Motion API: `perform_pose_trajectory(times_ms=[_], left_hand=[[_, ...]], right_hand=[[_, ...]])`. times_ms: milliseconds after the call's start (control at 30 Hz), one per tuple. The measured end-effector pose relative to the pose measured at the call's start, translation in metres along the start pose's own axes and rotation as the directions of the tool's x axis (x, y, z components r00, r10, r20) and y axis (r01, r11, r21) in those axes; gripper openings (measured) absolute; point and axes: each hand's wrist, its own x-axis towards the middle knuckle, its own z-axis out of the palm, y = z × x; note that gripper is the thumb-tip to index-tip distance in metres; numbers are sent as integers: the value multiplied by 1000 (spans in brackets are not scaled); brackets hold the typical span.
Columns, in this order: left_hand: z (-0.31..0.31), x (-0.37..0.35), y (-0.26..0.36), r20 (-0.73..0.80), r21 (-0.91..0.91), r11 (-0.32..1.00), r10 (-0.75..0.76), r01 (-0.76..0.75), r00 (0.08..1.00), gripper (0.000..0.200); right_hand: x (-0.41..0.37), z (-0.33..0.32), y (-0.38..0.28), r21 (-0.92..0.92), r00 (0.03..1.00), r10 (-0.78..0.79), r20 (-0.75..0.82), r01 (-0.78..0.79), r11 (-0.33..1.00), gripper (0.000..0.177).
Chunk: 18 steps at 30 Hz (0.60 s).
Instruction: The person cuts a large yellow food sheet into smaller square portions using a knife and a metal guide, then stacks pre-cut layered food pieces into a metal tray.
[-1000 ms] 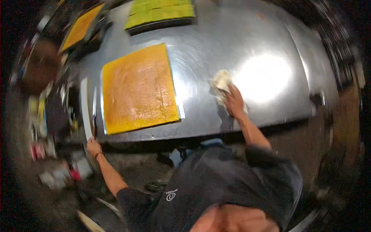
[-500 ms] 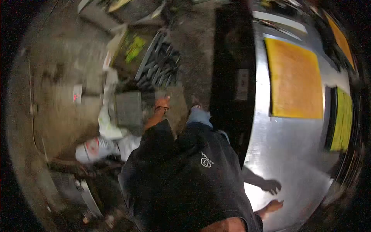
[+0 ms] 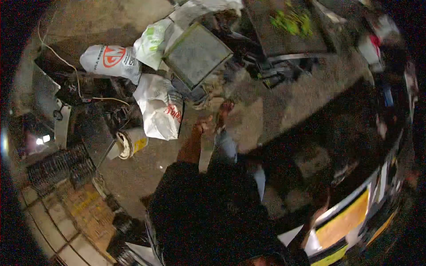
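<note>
My view points down at a cluttered floor past my dark shirt. My left hand hangs at my side above the dirt floor, near a white printed sack; it is too blurred to read its fingers. My right hand is a dark blur at the edge of the steel table, beside the orange sheet. Its grip is hidden. My foot shows just past the left hand.
Another white sack with a red logo, a grey square tray and a small white bucket lie on the floor ahead. Wire racks and a stack of tiles sit at the left. A yellow-green sheet edges the table.
The view has swung from the table down to the floor. My right hand left the cloth and the middle of the table for its edge; my left hand dropped to my side.
</note>
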Motion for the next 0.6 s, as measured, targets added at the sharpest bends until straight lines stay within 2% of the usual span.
perform_pose_trajectory(times_ms=[33,100,233,367,433,500,533,600], left_hand=[[-19,37,-7,27,-19,1000,16,-15,1000,71],[-70,117,-12,57,-75,997,40,-36,998,75],[-110,226,-11,5,-443,896,4,-1,1000,72],[-141,309,30,-59,-732,681,-30,-22,998,71],[-175,343,40,-73,-827,561,-51,-32,996,72],[-191,342,59,-85,-900,434,-63,-50,994,74],[-157,411,18,-84,-899,435,-43,-57,996,74],[-137,457,-18,-116,-745,667,-124,-4,985,74]], right_hand=[[3,32,-13,-216,988,151,20,-143,966,65],[55,112,-12,-249,991,88,104,-60,967,65],[17,162,15,-344,930,44,365,91,934,62],[-12,231,46,-401,833,22,553,244,883,59],[-20,242,69,-424,782,43,622,290,858,57],[-25,239,90,-447,736,69,673,331,831,56],[-25,239,102,-449,713,76,697,351,822,56],[-32,225,120,-440,657,96,748,383,812,54]])
